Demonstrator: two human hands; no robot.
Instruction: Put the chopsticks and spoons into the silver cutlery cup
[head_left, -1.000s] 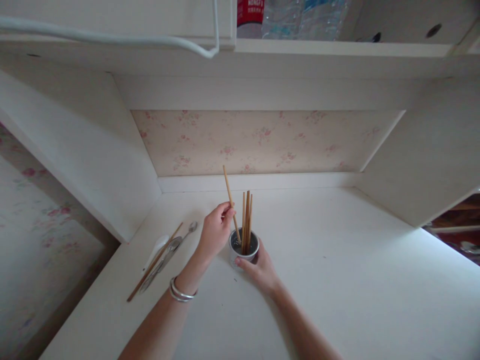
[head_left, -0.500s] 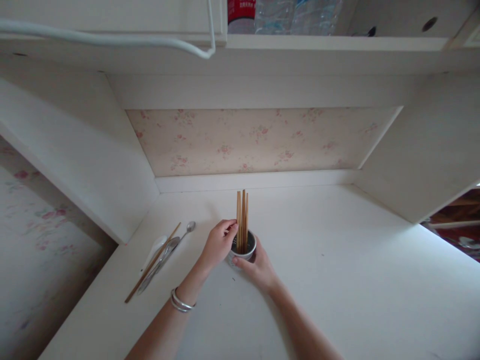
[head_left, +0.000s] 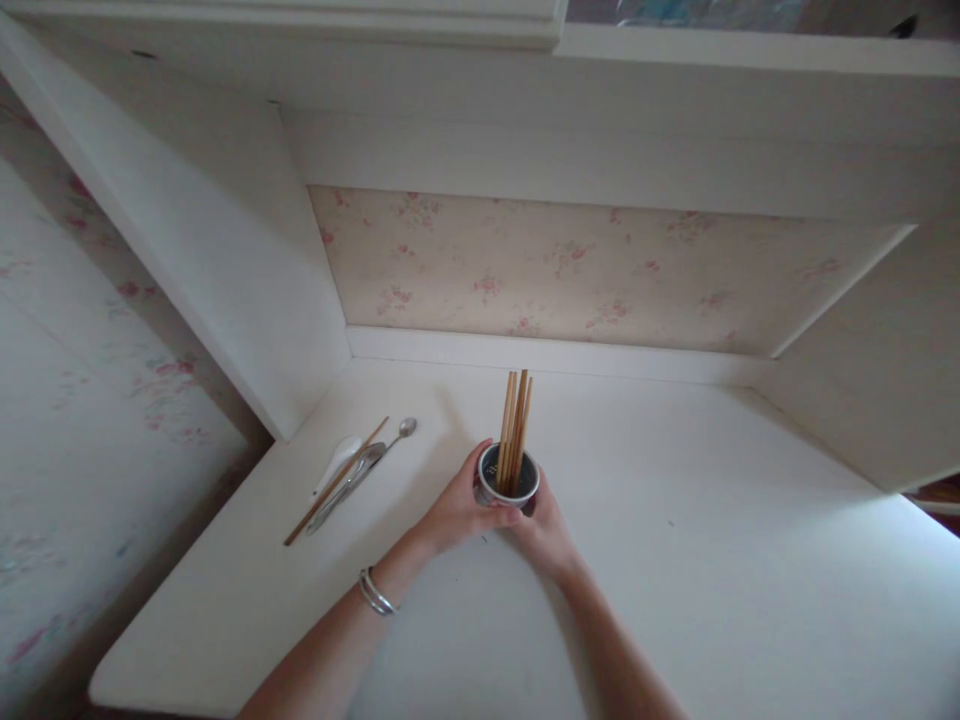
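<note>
Left grip (head_left: pixel 466 508) and right grip (head_left: pixel 547 530) were wrapped around opposite sides of the cup (head_left: pixel 510 501), my left thumb across its front; its base was hidden, whether touching the tabletop (head_left: pixel 675 610) I couldn't tell. Chopsticks (head_left: pixel 517 430) stood bunched inside. To my left lay a white spoon (head_left: pixel 336 460), a lone chopstick (head_left: pixel 307 522) and metal spoons (head_left: pixel 407 428).
</note>
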